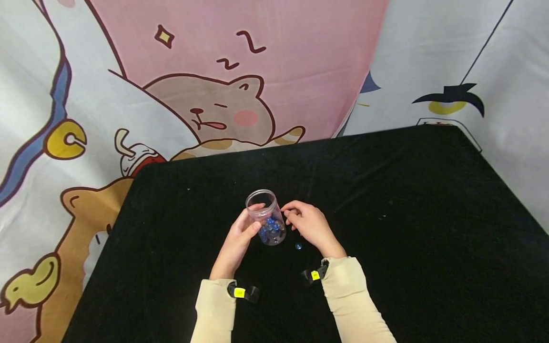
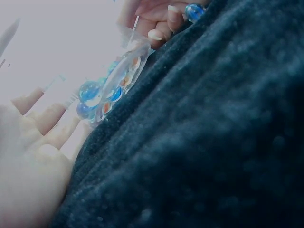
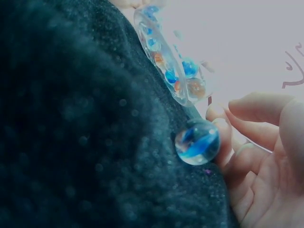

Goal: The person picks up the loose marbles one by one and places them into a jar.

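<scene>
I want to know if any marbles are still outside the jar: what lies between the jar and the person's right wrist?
One loose blue marble lies on the black cloth there, beside the jar; the head view shows it.

We see the head view evenly and brightly lit, sharp in the middle, its straight lines bowed toward the edges. The black cloth (image 1: 407, 214) swallows shadows and detail. Both wrist views are washed out, bluish and hazy: the near cloth blurs, the backdrop blows out to white, and only the marble (image 3: 197, 141) is fairly crisp.
</scene>
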`<state>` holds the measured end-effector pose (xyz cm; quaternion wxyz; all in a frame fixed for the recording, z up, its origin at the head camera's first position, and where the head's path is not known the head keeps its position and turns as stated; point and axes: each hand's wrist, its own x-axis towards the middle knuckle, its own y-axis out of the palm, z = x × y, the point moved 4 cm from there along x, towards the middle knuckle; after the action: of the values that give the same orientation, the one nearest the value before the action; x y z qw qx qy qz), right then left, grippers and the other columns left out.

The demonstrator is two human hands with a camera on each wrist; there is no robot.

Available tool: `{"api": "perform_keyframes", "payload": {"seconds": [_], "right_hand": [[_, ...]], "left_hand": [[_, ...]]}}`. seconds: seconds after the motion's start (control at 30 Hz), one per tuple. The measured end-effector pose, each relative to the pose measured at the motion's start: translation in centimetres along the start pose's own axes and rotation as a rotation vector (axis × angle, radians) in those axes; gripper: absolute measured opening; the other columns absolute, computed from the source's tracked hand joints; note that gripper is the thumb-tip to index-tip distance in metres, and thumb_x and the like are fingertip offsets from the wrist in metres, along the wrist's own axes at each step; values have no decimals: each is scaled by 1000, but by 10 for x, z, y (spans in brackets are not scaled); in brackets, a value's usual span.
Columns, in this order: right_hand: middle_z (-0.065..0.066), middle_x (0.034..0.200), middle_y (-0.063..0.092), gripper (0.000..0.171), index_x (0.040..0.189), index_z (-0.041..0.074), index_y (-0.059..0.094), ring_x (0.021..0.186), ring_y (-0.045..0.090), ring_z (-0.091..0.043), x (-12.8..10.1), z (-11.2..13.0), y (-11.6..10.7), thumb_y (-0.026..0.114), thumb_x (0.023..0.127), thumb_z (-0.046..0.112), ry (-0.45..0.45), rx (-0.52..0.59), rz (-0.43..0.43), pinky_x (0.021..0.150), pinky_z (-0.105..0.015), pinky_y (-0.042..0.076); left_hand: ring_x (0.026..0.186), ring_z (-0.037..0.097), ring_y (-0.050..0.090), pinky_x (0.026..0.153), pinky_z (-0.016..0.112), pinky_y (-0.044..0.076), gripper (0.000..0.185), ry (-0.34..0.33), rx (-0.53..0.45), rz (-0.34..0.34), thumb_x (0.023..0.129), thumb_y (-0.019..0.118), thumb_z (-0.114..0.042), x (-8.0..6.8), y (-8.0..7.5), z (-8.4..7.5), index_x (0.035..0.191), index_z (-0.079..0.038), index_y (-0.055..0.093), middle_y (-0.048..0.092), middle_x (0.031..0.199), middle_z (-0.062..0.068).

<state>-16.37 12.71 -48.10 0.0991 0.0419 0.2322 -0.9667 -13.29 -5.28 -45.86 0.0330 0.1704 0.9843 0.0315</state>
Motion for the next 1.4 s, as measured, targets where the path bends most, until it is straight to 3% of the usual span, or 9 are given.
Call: {"api": "perform_keyframes", "payload": {"seconds": [0.27, 0.5, 0.73, 1.13, 1.4], "right_hand": [[3, 73, 61, 14, 98, 20, 63, 61, 56, -14, -1, -2, -4, 54, 89, 25, 6, 19, -4, 50, -31, 46], [4, 73, 61, 13, 97, 22, 63, 60, 56, -14, -1, -5, -7, 54, 88, 25, -15, 25, -14, 50, -31, 46], [4, 73, 61, 13, 97, 23, 63, 60, 56, -14, 1, -6, -9, 54, 89, 27, -7, 43, -7, 51, -31, 46], [5, 70, 61, 13, 96, 21, 64, 58, 56, -11, 5, 2, -12, 54, 88, 25, -61, 27, -19, 53, -30, 45], [8, 70, 60, 13, 96, 21, 64, 58, 55, -9, -4, -3, -9, 54, 88, 25, -64, 14, -21, 55, -29, 44]], "left_hand": [[120, 25, 42, 100, 49, 24, 38, -2, 1, 7, 95, 38, -11, 2, 5, -2, 133, -8, 36, 45, 129, 9], [120, 32, 39, 101, 49, 24, 38, 38, -6, 12, 95, 39, -11, 3, 7, -1, 132, -5, 36, 46, 128, 11], [120, 28, 41, 101, 47, 25, 39, 60, -34, 12, 94, 41, -11, 8, 5, 6, 132, -5, 36, 46, 129, 12], [120, 35, 39, 102, 44, 26, 47, 173, -109, 29, 92, 49, -21, 10, 0, 17, 131, -1, 35, 45, 128, 19], [120, 33, 40, 102, 42, 26, 45, 151, -100, 35, 92, 48, -20, 5, 3, 21, 132, -2, 35, 44, 129, 19]]}}
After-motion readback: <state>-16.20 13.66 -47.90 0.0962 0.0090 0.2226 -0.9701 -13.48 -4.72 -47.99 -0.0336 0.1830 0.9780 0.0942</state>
